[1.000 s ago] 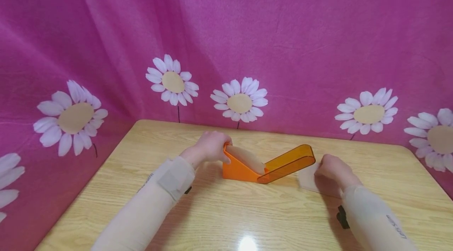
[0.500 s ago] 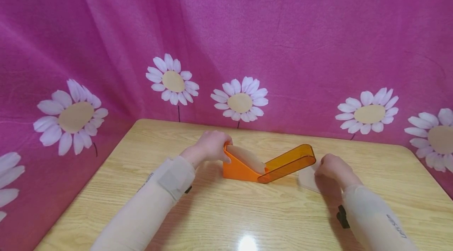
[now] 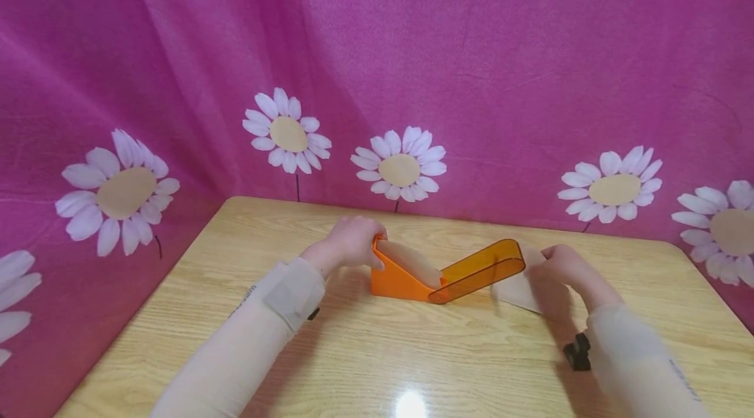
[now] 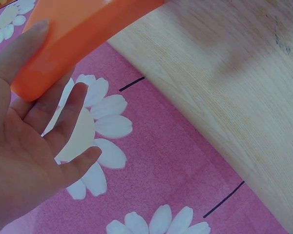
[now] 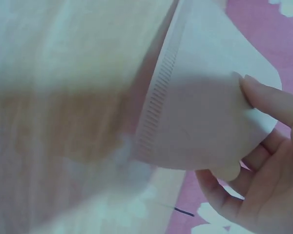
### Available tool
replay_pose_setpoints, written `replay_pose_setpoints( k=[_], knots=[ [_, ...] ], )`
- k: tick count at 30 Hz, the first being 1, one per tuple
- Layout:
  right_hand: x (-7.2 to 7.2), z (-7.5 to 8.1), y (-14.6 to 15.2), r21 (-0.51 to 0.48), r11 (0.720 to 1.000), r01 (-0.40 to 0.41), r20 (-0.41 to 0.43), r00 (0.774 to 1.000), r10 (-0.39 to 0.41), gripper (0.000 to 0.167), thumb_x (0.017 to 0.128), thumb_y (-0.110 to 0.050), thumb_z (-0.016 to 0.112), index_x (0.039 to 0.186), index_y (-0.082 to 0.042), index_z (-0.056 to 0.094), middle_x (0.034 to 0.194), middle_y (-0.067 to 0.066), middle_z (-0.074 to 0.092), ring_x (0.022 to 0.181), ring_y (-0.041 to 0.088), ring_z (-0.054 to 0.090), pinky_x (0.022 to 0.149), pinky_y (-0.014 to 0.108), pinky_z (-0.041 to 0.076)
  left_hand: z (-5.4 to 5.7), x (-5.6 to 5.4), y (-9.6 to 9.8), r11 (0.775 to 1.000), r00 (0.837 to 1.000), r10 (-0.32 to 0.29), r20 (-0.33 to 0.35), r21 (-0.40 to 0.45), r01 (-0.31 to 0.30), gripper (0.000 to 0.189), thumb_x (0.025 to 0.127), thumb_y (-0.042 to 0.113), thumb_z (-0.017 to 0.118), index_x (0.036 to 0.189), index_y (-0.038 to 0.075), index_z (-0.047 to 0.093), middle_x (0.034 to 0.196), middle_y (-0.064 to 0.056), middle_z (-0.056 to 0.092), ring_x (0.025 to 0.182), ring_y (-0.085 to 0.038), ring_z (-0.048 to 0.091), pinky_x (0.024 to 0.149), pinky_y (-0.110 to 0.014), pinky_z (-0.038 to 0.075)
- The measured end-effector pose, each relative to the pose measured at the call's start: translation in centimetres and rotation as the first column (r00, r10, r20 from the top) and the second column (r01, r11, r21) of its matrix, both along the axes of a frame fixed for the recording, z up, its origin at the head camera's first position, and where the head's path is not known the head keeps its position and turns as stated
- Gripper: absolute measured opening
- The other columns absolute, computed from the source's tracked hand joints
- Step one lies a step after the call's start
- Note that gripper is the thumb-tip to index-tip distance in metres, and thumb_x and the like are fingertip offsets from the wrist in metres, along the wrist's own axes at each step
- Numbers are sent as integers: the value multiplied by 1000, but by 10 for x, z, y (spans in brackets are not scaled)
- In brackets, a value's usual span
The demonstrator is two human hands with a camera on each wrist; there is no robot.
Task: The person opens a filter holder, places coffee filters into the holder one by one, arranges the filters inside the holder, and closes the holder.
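The left hand (image 3: pixel 352 243), grip closed on an orange box (image 3: pixel 397 284), seemingly steadies it on the counter (image 3: pixel 353 365), while the right hand (image 3: pixel 570 266) pinches a paper filter (image 5: pixel 205 107) just right of the tilted amber lid (image 3: pixel 478 279).

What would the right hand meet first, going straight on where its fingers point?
Probably the raised amber lid of the orange holder, just left of the right hand in the head view. The pinched paper filter could touch first; depth is unclear, so it might pass behind.
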State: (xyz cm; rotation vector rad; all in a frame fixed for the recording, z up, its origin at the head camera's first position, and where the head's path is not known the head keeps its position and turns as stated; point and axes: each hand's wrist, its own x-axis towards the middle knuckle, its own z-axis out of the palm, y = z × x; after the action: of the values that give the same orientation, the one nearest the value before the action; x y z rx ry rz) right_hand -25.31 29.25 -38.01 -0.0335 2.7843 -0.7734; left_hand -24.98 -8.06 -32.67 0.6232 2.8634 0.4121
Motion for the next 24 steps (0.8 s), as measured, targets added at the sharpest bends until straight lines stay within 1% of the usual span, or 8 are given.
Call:
replay_pose_setpoints(
  k=[2, 4, 8, 11, 13, 16, 20, 24],
  knots=[
    [-1, 4, 1, -18, 1000, -2, -10, 1000, 2, 20, 82, -17, 64, 75, 2, 60, 61, -1, 42, 68, 18, 44, 62, 30, 37, 0, 0, 0, 1000, 1000, 0, -1, 0, 0, 30, 74, 24, 80, 98, 13, 66, 80, 4, 61, 81, -16, 52, 94, -40, 36],
    [-2, 8, 2, -37, 999, 8, -15, 1000, -9, 22, 83, -18, 64, 82, 4, 61, 63, -2, 46, 70, 19, 46, 61, 29, 38, 1, 0, 0, 1000, 1000, 2, 1, 1, -2, 30, 74, 25, 80, 98, 13, 66, 80, 4, 61, 81, -16, 52, 94, -40, 36],
    [-1, 15, 5, -63, 997, 35, -17, 999, -36, 33, 84, -24, 66, 95, 7, 62, 72, 3, 58, 77, 23, 53, 63, 30, 45, 0, 0, 0, 1000, 1000, 11, 13, 3, -11, 29, 74, 25, 79, 97, 14, 65, 80, 4, 61, 82, -16, 52, 95, -40, 35],
    [-1, 21, 7, -61, 997, 37, -42, 998, -40, 43, 84, -26, 67, 105, 11, 60, 78, 8, 64, 77, 22, 56, 64, 32, 48, 0, 0, 1, 1000, 1000, 18, 21, 3, -18, 29, 74, 25, 79, 97, 14, 65, 81, 4, 61, 82, -16, 52, 95, -39, 35],
    [0, 25, 9, -59, 998, 35, -74, 996, -39, 45, 84, -26, 68, 106, 13, 60, 78, 10, 65, 74, 21, 56, 64, 32, 48, 0, 0, 1, 1000, 1000, 18, 18, 0, -18, 29, 74, 25, 80, 97, 14, 65, 81, 4, 61, 82, -16, 52, 95, -39, 35],
    [0, 32, 10, -76, 996, 40, -101, 994, -48, 44, 84, -25, 68, 105, 13, 60, 76, 7, 65, 72, 17, 55, 61, 31, 47, -1, 0, 1, 1000, 1000, 14, 12, -5, -14, 29, 74, 25, 80, 96, 14, 65, 81, 5, 61, 82, -16, 52, 94, -39, 36],
    [2, 42, 9, -106, 993, 56, -112, 991, -68, 42, 84, -25, 66, 104, 12, 58, 76, 5, 63, 71, 17, 54, 60, 31, 47, -1, 0, 0, 1000, 1000, 7, 2, -11, -7, 29, 73, 25, 80, 96, 14, 66, 80, 5, 61, 81, -16, 52, 93, -39, 36],
    [4, 55, 4, -124, 990, 65, -133, 988, -81, 45, 85, -26, 66, 106, 12, 58, 79, 8, 66, 71, 15, 55, 61, 30, 47, 0, 0, 0, 1000, 1000, 4, 1, -13, -4, 30, 73, 25, 80, 97, 14, 65, 79, 5, 61, 81, -16, 52, 93, -39, 36]
  ],
)
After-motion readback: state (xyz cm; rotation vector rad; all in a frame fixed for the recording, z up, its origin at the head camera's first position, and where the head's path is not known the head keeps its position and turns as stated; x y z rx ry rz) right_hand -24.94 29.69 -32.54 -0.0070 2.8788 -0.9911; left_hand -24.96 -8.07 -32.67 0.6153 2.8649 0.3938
